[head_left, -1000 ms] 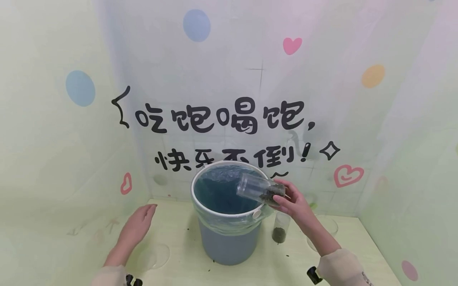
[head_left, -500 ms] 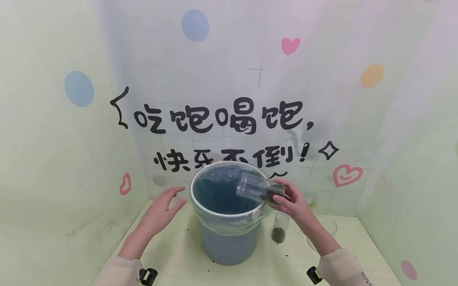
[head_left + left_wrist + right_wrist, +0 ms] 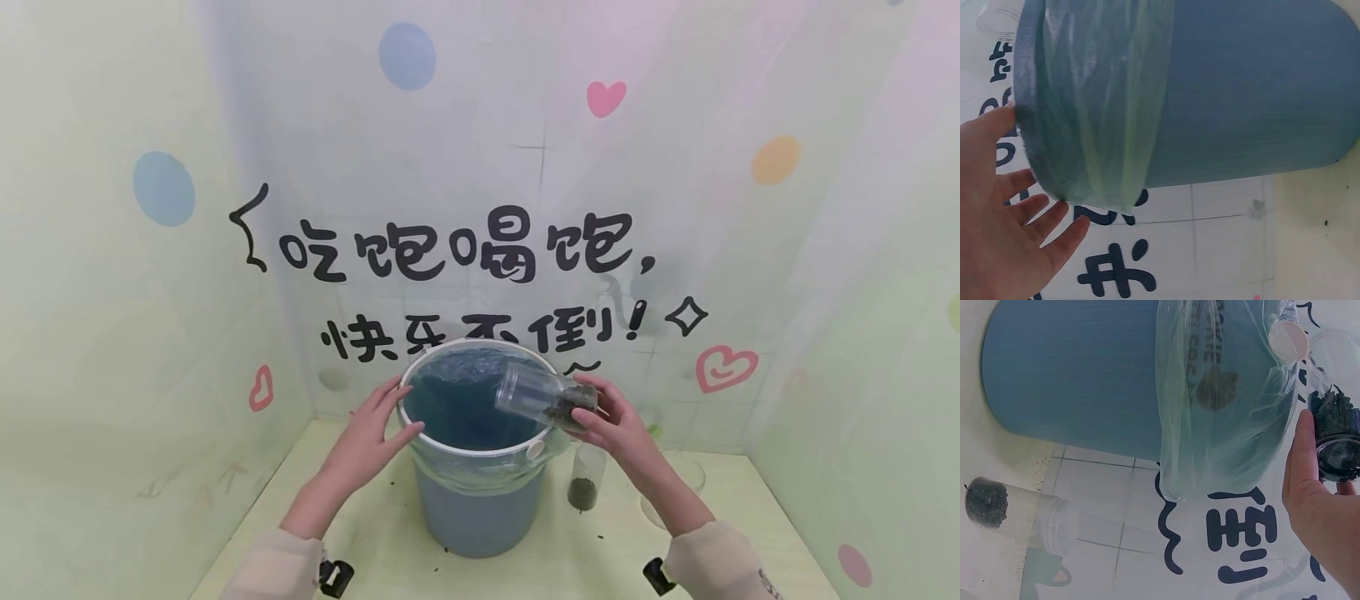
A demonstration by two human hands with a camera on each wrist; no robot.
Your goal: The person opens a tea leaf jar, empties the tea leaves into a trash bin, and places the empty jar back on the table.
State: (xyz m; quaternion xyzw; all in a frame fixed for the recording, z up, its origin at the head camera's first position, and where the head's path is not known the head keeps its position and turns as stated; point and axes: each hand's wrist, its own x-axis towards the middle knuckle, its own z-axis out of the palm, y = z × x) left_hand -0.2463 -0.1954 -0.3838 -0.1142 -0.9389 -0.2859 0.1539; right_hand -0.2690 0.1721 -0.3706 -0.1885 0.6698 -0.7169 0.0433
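Observation:
A blue-grey bin (image 3: 480,521) with a pale rim and a translucent green liner (image 3: 480,477) stands upright in the head view. My left hand (image 3: 367,437) is at the rim's left side, fingers spread and lightly bent; thumb and fingertips appear to touch it. In the left wrist view the fingers (image 3: 1047,219) lie loosely along the lined edge. My right hand (image 3: 618,429) grips the base end of a clear plastic jar (image 3: 536,396), tilted on its side with its mouth over the bin. Dark dried leaves (image 3: 1334,412) sit at the jar's bottom.
Right of the bin stands a second clear jar (image 3: 585,483), partly filled with dark bits. A faint clear round outline (image 3: 699,479) shows beside my right forearm. Small dark crumbs (image 3: 600,537) are scattered on the pale tabletop (image 3: 360,558). A printed backdrop (image 3: 480,150) rises behind.
My left hand has moved from the table's left side, right to the bin's rim, its fingers spreading. The tilted jar and my right hand have barely moved.

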